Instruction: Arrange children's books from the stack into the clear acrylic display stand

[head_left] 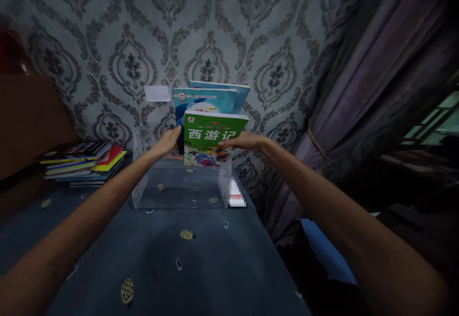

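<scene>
Together, we hold an upright green paperback book with white Chinese characters on its cover [211, 136] inside a clear acrylic book rack [179, 189] that stands on a dark blue patterned tablecloth [179, 268]. Our left hand [170, 141] presses flat against the book's left edge, fingers closed onto it near the top corner. Our right hand [245, 141] lies across the cover's right side, fingers together and stretched over the picture, thumb side hidden, so we cannot tell how far it wraps around. The green book stands in the front part of the rack, tilted slightly back. Just behind it stand two light blue books [211, 98], taller and also upright, close to the grey damask wallpaper [222, 29]. Left of the rack, well apart from our hands, a stack of colourful flat books [86, 163] lies on the cloth. A purple curtain tied with a cord [351, 96] hangs at the right.
</scene>
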The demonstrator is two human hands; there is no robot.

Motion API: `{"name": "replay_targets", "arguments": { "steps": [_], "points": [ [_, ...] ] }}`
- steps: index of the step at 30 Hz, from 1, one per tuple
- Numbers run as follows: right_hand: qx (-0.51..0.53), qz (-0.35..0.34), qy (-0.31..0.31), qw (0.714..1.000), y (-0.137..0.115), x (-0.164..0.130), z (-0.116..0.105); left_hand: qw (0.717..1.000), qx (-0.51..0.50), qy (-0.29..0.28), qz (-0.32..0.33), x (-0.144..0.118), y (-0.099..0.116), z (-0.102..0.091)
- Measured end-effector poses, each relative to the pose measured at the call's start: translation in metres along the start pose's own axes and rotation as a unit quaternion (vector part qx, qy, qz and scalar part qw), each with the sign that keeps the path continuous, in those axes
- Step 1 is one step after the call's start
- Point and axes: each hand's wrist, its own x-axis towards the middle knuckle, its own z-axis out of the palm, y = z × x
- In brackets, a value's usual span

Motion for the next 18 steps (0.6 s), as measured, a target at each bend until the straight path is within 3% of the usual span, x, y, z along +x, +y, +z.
{"name": "replay_targets", "arguments": {
  "steps": [4,10,15,18],
  "points": [
    [0.011,-0.045,0.006,0.999,-0.001,-0.003,0.004,0.999,0.037,-0.008,0.032,-0.003,0.003,0.004],
    [-0.001,-0.130,0.071,0.989,0.005,-0.004,0.010,0.994,0.101,0.009,0.028,-0.012,0.008,0.002],
    [0.006,-0.134,0.184,0.974,0.020,-0.006,0.022,0.983,0.178,0.038,0.016,-0.019,0.018,-0.003],
    [0.017,-0.163,0.264,0.950,0.029,-0.011,0.036,0.976,0.214,0.034,0.010,-0.021,0.022,-0.002]
  ]
}}
